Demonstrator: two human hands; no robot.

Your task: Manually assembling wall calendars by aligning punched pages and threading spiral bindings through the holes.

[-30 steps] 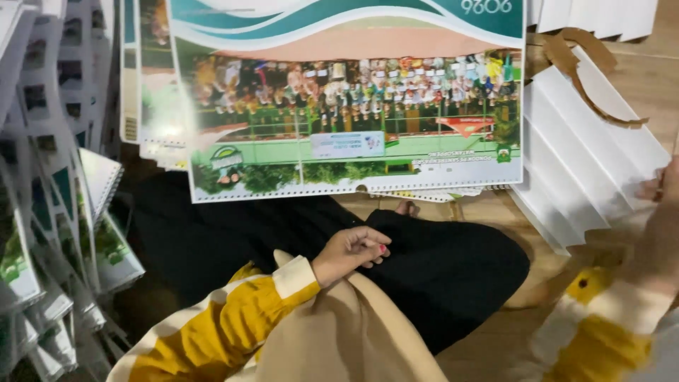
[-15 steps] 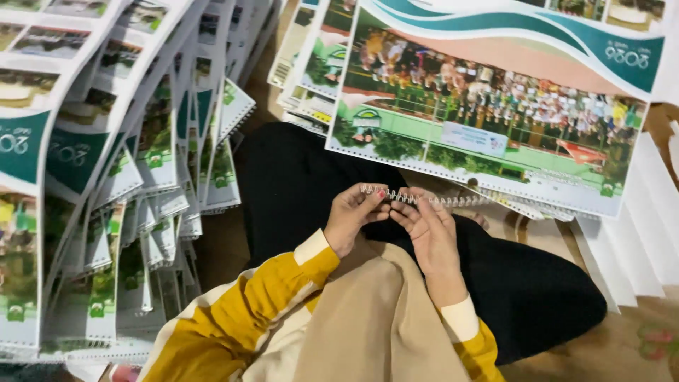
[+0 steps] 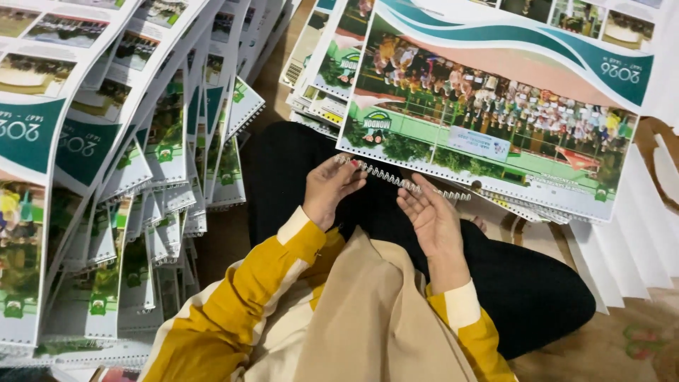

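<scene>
A silver wire spiral binding point(image 3: 407, 183) lies across my lap below the punched edge of a printed calendar sheet point(image 3: 495, 113) with a green, teal and pink picture. My left hand point(image 3: 329, 189) pinches the spiral's left end between its fingertips. My right hand point(image 3: 431, 219), palm up with fingers loosely curled, supports the spiral near its middle. The calendar sheet rests on a small stack in front of my knees. I wear yellow and cream sleeves and sit with dark-clothed legs crossed.
A large fanned pile of the same calendar sheets point(image 3: 106, 177) fills the left side. Another stack point(image 3: 318, 64) lies behind the top sheet. White blank sheets point(image 3: 636, 233) fan out at the right, on a wooden floor point(image 3: 226, 240).
My right hand came in from the far right to my lap, and both hands now hold the wire spiral at the calendar's edge. The view swung left, showing the big pile.
</scene>
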